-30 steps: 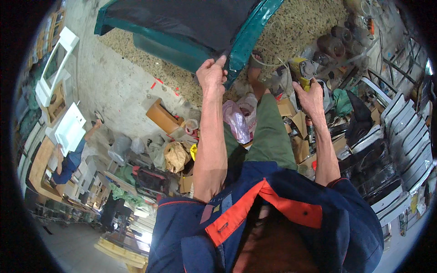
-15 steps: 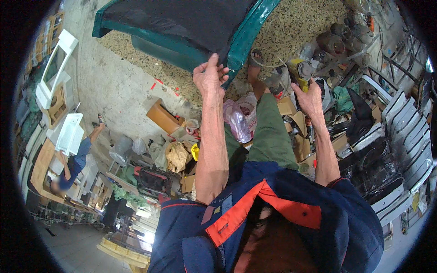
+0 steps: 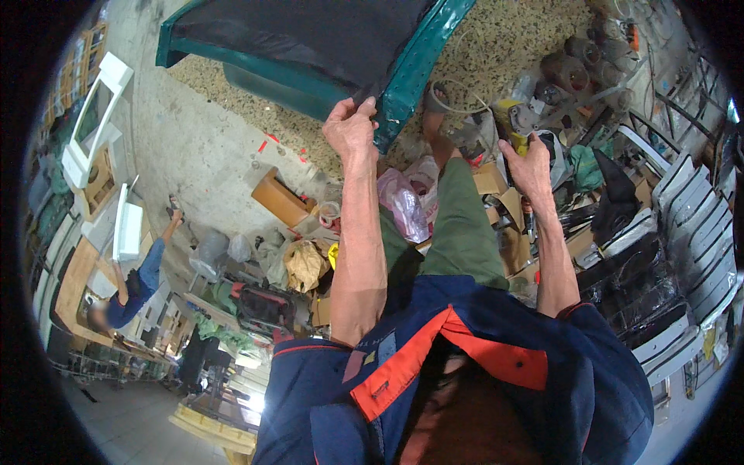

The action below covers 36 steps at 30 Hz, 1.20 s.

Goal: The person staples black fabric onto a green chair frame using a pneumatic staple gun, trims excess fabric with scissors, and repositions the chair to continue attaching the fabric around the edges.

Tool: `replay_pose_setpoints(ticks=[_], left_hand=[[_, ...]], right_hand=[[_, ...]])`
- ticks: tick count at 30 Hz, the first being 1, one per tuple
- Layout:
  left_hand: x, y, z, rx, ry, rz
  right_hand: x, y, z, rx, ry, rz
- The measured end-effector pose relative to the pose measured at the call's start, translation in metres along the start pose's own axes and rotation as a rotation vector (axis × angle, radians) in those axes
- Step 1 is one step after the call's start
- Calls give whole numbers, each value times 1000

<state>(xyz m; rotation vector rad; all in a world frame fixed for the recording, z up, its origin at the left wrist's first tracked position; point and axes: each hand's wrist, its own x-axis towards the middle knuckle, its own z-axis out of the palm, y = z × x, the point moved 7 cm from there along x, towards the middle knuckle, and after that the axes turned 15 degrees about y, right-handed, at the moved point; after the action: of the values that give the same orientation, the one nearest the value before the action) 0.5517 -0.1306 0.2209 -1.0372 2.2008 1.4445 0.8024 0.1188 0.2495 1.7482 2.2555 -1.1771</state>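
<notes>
My left hand [image 3: 353, 133] is closed in a pinch on the near corner of a black fabric sheet [image 3: 298, 39]. The fabric stretches over a dark green frame piece [image 3: 418, 70], which looks like upholstered furniture. My right hand [image 3: 529, 167] grips a yellow and silver power tool [image 3: 521, 118] to the right of the frame, clear of it. Part of the tool's handle is hidden by the hand. A thin pale hose [image 3: 457, 108] curves between the frame and the tool.
Plastic bags [image 3: 401, 203], open cardboard boxes [image 3: 511, 221] and a brown wooden piece [image 3: 280, 198] lie around my legs. Wire coils [image 3: 564, 74] and stacked pale curved panels [image 3: 694, 232] stand right. Another person [image 3: 139, 291] handles a white panel [image 3: 126, 225] far left.
My left hand has shifted slightly left and down, and its fingers have closed on the fabric corner. The right hand with the tool stays almost still. The other person's white panel has turned.
</notes>
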Motion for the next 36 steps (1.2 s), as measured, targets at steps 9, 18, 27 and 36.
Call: replay_pose_setpoints(ticks=[9,18,27,36], left_hand=[[-8,1,-3,-84,76,172],[-9,-21,2,-228,134,-213],[-3,-12,17,-80,159,-202],[-3,2,11,51,158,-21]], right_hand=[[5,3,3,4,-44,51],[15,12,5,-59,16,12],[22,7,0,-45,29,15],[25,3,0,-34,-3,55]])
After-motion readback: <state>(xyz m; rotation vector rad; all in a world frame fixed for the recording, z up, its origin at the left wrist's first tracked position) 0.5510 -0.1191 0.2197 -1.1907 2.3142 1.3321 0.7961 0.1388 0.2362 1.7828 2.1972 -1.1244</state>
